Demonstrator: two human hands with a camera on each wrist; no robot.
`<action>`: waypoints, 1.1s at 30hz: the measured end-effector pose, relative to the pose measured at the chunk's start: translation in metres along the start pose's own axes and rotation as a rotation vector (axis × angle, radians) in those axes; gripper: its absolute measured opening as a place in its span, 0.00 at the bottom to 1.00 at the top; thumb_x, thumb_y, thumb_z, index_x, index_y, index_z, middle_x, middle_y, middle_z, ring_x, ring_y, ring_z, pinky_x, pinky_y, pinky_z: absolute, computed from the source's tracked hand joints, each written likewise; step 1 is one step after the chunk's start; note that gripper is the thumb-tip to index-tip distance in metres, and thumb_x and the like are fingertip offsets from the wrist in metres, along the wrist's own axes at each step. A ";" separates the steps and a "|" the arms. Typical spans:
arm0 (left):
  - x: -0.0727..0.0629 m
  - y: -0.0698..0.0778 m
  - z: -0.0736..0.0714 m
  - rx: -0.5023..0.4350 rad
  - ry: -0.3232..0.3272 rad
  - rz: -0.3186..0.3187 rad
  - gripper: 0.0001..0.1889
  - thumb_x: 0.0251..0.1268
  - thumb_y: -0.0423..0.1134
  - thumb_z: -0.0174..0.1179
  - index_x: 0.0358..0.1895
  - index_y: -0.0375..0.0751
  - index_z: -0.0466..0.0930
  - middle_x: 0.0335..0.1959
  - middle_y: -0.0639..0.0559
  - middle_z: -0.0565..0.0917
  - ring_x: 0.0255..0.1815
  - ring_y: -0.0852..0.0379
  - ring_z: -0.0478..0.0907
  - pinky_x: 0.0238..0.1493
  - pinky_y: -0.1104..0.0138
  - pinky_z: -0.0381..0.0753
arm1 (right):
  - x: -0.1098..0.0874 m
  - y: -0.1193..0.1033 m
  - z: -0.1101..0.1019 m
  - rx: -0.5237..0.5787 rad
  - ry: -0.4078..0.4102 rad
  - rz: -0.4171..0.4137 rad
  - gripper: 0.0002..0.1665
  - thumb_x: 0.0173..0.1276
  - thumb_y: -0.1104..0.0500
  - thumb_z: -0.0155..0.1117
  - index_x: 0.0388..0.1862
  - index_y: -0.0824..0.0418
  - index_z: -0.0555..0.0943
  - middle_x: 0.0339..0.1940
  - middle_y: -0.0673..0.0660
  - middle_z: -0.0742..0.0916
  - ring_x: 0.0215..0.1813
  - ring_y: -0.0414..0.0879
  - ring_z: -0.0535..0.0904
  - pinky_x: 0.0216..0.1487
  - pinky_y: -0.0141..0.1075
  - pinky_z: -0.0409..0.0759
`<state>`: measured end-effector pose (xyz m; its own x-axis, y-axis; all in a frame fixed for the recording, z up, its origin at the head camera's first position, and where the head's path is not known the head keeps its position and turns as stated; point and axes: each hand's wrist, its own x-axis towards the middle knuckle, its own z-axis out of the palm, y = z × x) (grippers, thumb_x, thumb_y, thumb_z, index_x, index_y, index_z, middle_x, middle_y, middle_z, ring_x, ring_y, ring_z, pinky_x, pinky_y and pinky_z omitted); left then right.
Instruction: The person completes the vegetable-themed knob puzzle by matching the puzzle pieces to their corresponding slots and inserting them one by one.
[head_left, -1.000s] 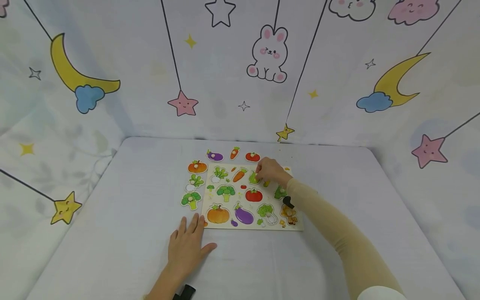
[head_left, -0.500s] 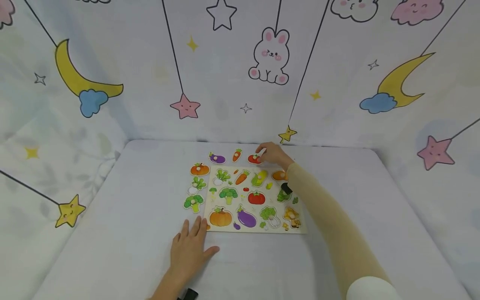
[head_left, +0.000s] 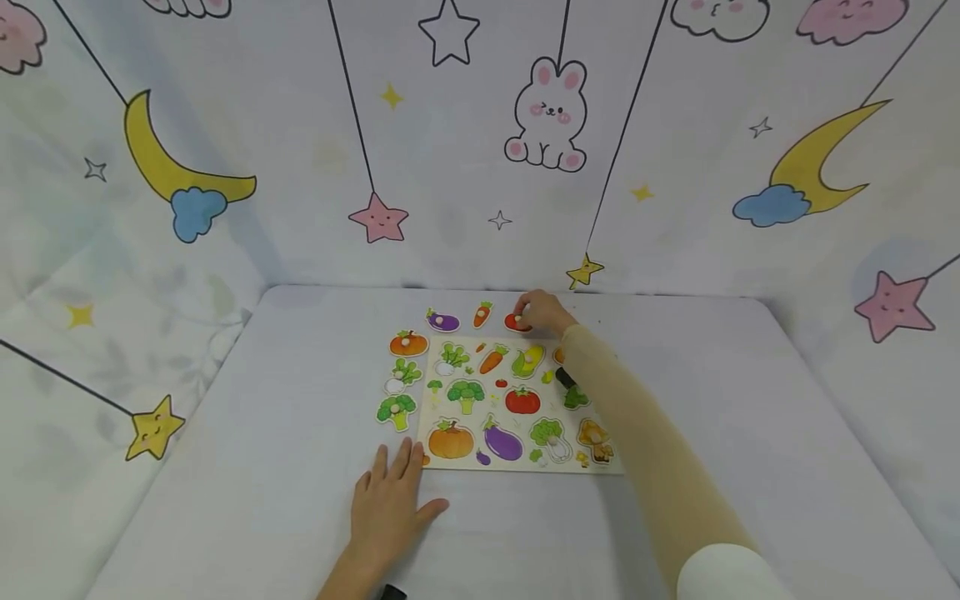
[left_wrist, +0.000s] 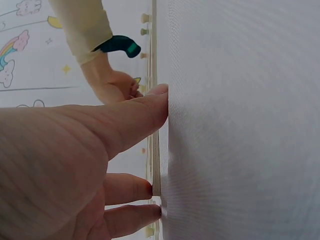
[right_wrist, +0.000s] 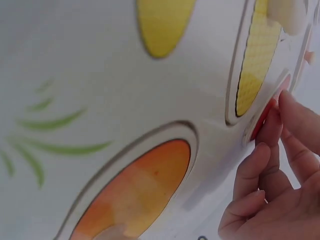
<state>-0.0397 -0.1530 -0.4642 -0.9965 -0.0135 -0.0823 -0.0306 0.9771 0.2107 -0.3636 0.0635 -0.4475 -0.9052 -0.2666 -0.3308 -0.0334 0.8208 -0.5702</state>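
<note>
My right hand (head_left: 545, 312) pinches the tomato puzzle piece (head_left: 512, 322) with thumb and fingertips, just beyond the far edge of the wooden vegetable puzzle board (head_left: 517, 467). In the right wrist view the red of the tomato shows between thumb and index finger, and its knob is hidden. The corn piece (head_left: 528, 361) sits in its slot close by. Palm down, my left hand (head_left: 385, 504) lies with straight fingers at the board's near left corner. In the left wrist view its fingertips touch the board's edge (left_wrist: 156, 172).
Loose eggplant (head_left: 443, 322) and carrot (head_left: 482, 314) pieces lie beyond the board. Pumpkin (head_left: 408, 343), radish (head_left: 402, 376) and broccoli (head_left: 396, 412) pieces line its left side. A mushroom piece (head_left: 596, 439) sits in the board. A printed cloth wall (head_left: 450, 150) rises behind the table.
My right hand has left the corn piece, now lying in its slot, and moved away from me to the tomato piece. The left hand stays at the board's corner. The head view has shifted slightly.
</note>
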 end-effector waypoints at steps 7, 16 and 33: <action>-0.001 0.002 -0.001 -0.008 -0.017 -0.011 0.47 0.50 0.64 0.68 0.70 0.40 0.68 0.72 0.41 0.69 0.72 0.30 0.61 0.62 0.37 0.67 | 0.007 0.000 0.007 -0.052 0.058 0.007 0.11 0.64 0.63 0.66 0.46 0.64 0.83 0.48 0.60 0.85 0.44 0.50 0.79 0.51 0.41 0.79; -0.002 0.000 0.000 -0.012 0.004 0.007 0.47 0.50 0.64 0.68 0.70 0.39 0.69 0.71 0.40 0.70 0.71 0.29 0.62 0.60 0.37 0.68 | -0.015 -0.008 -0.006 0.142 0.076 -0.013 0.08 0.67 0.63 0.63 0.44 0.63 0.83 0.52 0.61 0.83 0.42 0.49 0.74 0.43 0.37 0.74; -0.002 -0.005 -0.001 -0.027 0.004 0.028 0.46 0.52 0.63 0.66 0.70 0.38 0.67 0.72 0.39 0.69 0.71 0.28 0.61 0.60 0.37 0.68 | -0.103 -0.010 0.016 -0.001 -0.061 -0.188 0.02 0.63 0.64 0.66 0.35 0.59 0.84 0.29 0.54 0.86 0.30 0.46 0.78 0.30 0.33 0.75</action>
<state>-0.0381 -0.1578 -0.4636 -0.9973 0.0128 -0.0719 -0.0048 0.9709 0.2394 -0.2630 0.0753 -0.4196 -0.8554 -0.4459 -0.2637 -0.2003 0.7540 -0.6256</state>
